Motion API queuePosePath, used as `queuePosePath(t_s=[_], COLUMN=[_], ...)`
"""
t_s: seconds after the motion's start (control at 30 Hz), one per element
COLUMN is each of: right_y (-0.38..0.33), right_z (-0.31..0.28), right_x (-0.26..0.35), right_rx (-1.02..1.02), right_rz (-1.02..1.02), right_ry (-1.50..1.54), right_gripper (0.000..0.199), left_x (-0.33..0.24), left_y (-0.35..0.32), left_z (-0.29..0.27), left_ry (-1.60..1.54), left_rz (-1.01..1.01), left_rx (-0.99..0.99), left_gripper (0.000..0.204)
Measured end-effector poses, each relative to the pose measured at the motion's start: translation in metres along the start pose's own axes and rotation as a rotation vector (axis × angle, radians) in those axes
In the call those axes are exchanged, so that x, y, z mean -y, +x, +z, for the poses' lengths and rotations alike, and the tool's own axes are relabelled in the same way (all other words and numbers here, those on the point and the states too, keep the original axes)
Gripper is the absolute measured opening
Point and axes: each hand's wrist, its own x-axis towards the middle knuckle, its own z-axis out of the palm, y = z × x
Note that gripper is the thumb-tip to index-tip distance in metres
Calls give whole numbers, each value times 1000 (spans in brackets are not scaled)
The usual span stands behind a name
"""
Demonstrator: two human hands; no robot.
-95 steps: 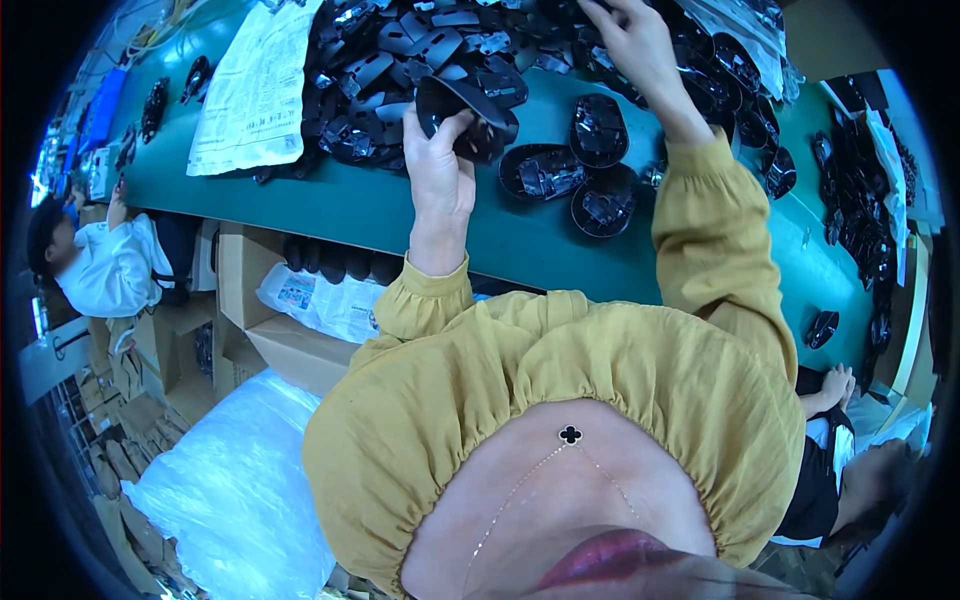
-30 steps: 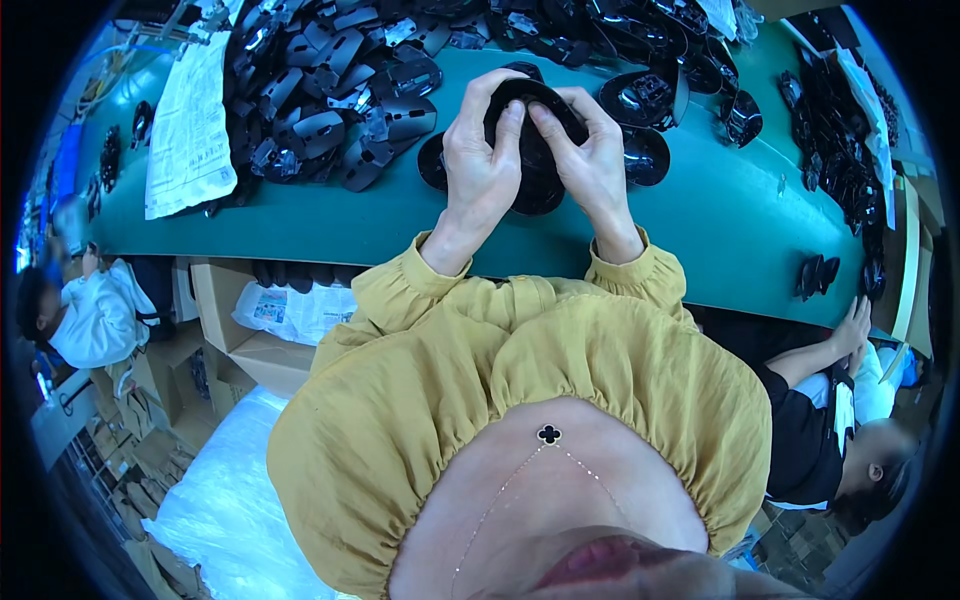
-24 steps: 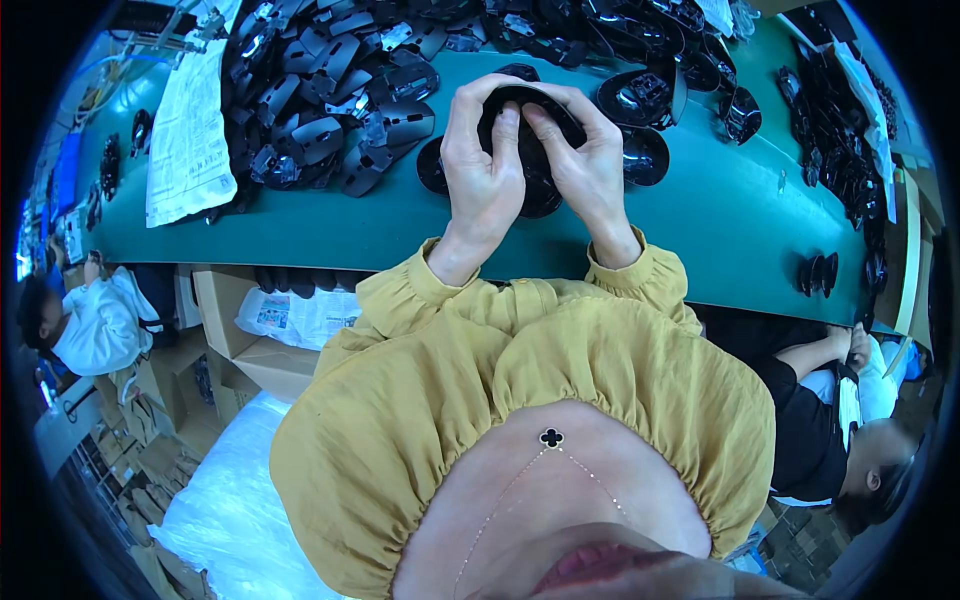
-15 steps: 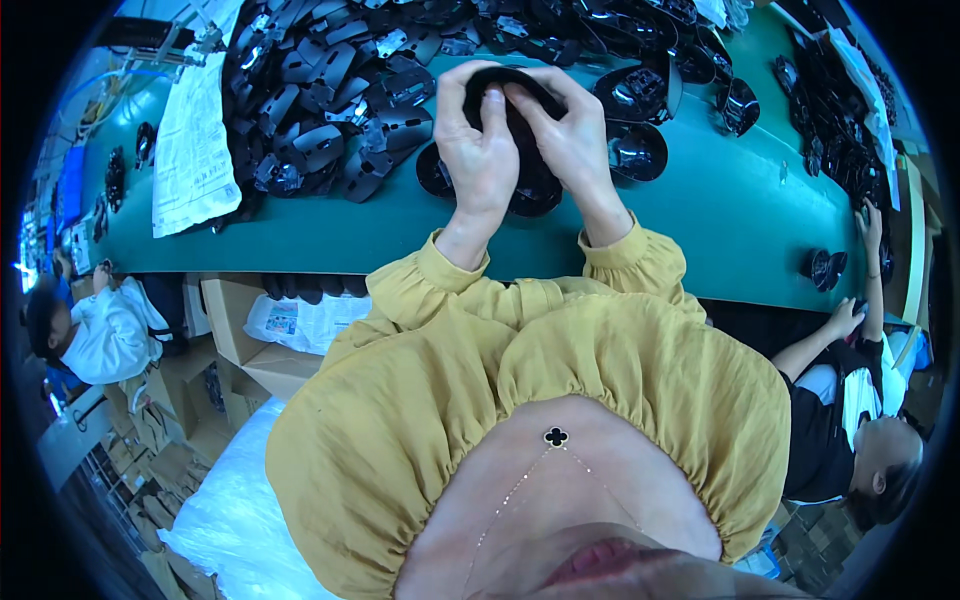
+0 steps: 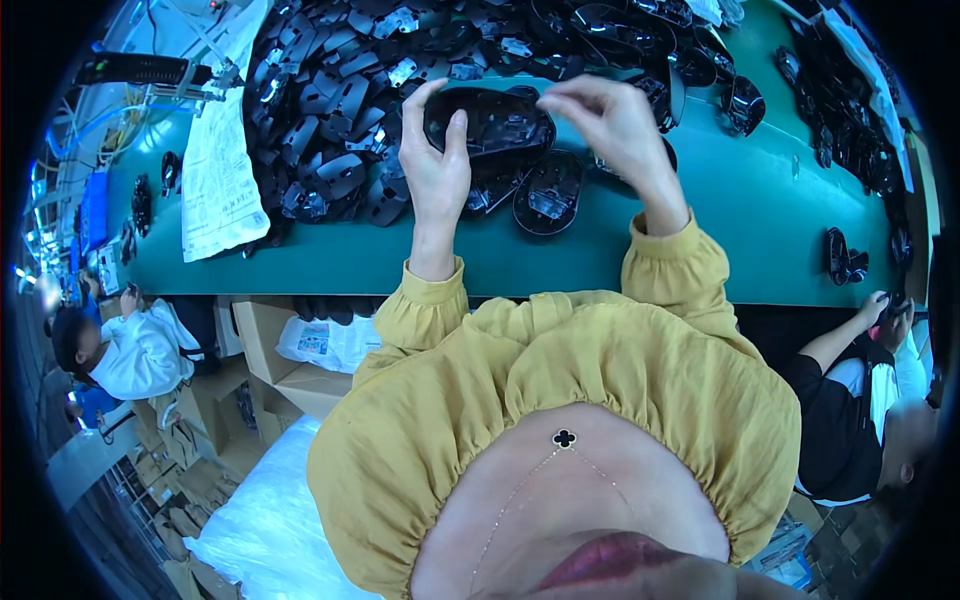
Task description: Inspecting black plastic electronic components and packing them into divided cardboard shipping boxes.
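Note:
My left hand [image 5: 437, 165] grips a black oval plastic shell [image 5: 492, 122], holding it up with its hollow inner side toward me above the green table [image 5: 620, 250]. My right hand [image 5: 605, 125] hovers just right of the shell, thumb and forefinger pinched together; whether something small sits between them I cannot tell. Under the hands lie more black shells [image 5: 548, 195] on the green surface. Both yellow sleeves rise from the lower part of the view.
A big heap of black plastic parts [image 5: 350, 90] covers the far left of the table, beside a white printed sheet [image 5: 218, 170]. More black parts [image 5: 842, 255] lie at the right. A person in white [image 5: 125, 350] sits left; another person [image 5: 860, 400] works right. Cardboard boxes [image 5: 285, 350] stand under the table.
Both hands earlier pressed together on the black shell. Now my right hand has come off it and moved slightly right, while my left hand keeps holding it.

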Motion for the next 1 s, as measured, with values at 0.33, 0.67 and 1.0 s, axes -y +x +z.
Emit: queuePosePath(t_s=[0.33,0.67,1.0], right_y=[82,99,81], right_z=[15,-9,50], right_x=[-48,-35,36], right_rx=[-187,-101,354], right_rz=[-345,-125,-951], right_ry=[-1080,-302,-360], right_gripper=[20,29,22], left_x=[13,37,19], left_y=[-3,2,7], left_z=[-11,-4,-12], left_ry=[-938,-195,-595], left_rz=[-575,-152,-319], left_rx=[121,2,-182], left_gripper=[42,33,35])
